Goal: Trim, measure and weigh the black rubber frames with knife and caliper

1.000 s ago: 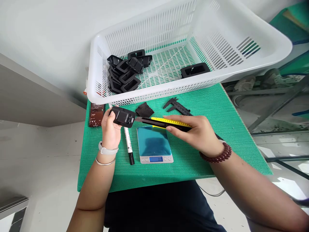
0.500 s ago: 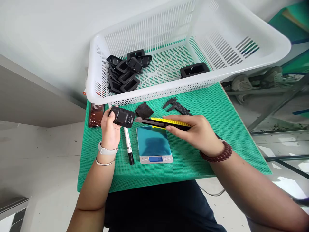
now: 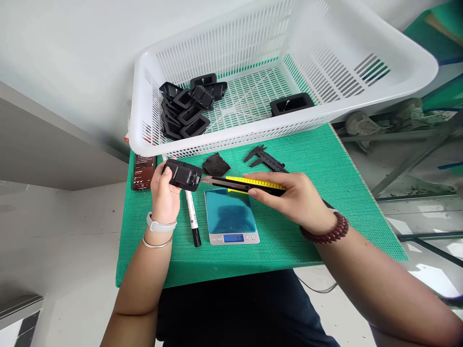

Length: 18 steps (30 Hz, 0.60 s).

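Note:
My left hand (image 3: 165, 188) is closed around one end of a black plastic part (image 3: 183, 175), its thumb pressed on the upper face. My right hand (image 3: 289, 193) grips a black and yellow utility knife (image 3: 249, 184), blade pointing left. The blade tip is at the right end of the part; whether it touches cannot be made out. Below the knife lies a small digital scale (image 3: 230, 214) with a blue-green top. A white marker with a black cap (image 3: 192, 217) rests left of the scale. Behind the knife is a dark piece of cloth or foam (image 3: 216, 165).
A large white plastic basket (image 3: 231, 144) stands at the back, holding several black plastic parts (image 3: 191, 108) on the left and one more black part (image 3: 292, 104) on the right. Black calipers (image 3: 265, 158) and a phone (image 3: 143, 173) lie on the green mat (image 3: 282, 246).
Both hands keep almost the same place. The black part has turned very slightly in my left hand, and the knife tip stays close to its right end.

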{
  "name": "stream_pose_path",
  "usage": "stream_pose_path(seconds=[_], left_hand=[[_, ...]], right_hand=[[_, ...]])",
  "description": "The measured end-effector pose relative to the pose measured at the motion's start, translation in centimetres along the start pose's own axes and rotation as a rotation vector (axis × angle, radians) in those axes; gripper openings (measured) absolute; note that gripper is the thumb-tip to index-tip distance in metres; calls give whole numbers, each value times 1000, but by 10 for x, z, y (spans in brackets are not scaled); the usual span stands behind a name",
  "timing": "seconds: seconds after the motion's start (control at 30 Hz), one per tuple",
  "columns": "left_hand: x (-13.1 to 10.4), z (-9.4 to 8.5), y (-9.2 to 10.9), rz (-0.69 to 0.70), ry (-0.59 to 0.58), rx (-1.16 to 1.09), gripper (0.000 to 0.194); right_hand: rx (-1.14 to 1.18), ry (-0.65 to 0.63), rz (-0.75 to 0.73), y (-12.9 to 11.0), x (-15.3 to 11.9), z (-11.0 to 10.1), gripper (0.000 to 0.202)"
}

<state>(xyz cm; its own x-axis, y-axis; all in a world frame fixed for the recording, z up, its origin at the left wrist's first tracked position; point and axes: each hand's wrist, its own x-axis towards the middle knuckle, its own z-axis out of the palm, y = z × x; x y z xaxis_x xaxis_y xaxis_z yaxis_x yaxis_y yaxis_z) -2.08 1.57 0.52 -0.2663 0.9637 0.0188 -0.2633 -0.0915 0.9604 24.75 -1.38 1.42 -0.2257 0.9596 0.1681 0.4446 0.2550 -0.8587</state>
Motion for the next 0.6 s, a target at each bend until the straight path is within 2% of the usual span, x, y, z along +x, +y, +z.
stream_pose_path(seconds=[0.6], left_hand=[[1,-2,-2,4,-8,12,27]], right_hand=[[-3,5,2,1,0,0,28]])
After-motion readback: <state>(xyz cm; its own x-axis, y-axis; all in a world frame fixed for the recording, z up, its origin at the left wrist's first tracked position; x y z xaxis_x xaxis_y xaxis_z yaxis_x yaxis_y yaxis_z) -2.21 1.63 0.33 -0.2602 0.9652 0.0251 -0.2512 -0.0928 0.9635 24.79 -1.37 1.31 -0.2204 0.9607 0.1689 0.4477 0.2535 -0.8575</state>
